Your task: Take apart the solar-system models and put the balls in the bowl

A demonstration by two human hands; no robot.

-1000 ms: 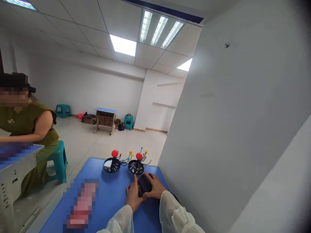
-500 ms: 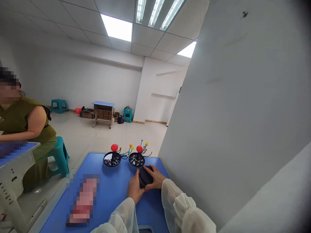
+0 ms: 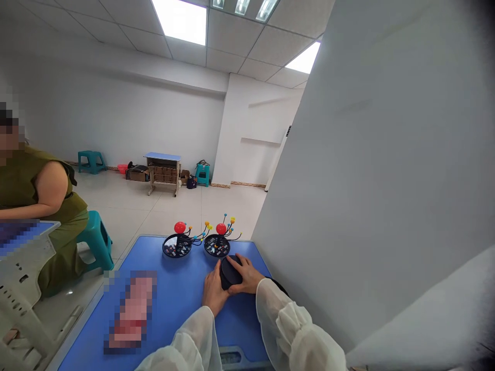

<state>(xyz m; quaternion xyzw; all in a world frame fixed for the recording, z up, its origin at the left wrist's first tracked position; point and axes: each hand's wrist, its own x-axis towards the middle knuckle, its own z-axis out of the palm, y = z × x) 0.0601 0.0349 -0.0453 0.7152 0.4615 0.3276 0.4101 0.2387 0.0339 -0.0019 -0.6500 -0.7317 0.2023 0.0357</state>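
Levelled since the previous frame, the head-worn view looks out over a blue tabletop (image 3: 174,304). At far left, a seated co-worker (image 3: 38,201) in an olive sleeveless top sits on a teal plastic stool (image 3: 96,242). On the tabletop lie a pixelated pinkish object (image 3: 131,312), too blurred to name, then two round black trays (image 3: 178,248) (image 3: 216,248), each topped by a red ball on wire arms with small coloured beads. Just in front of the right tray, a matte black round disc (image 3: 231,273) sits cupped between the person's hands. The left hand (image 3: 213,291) has its fingers close together against the near side; the right hand (image 3: 245,275) has its fingers spread over the top. Handling the disc appears to be the step in hand, and any next move calls for keeping that two-sided hold secure.
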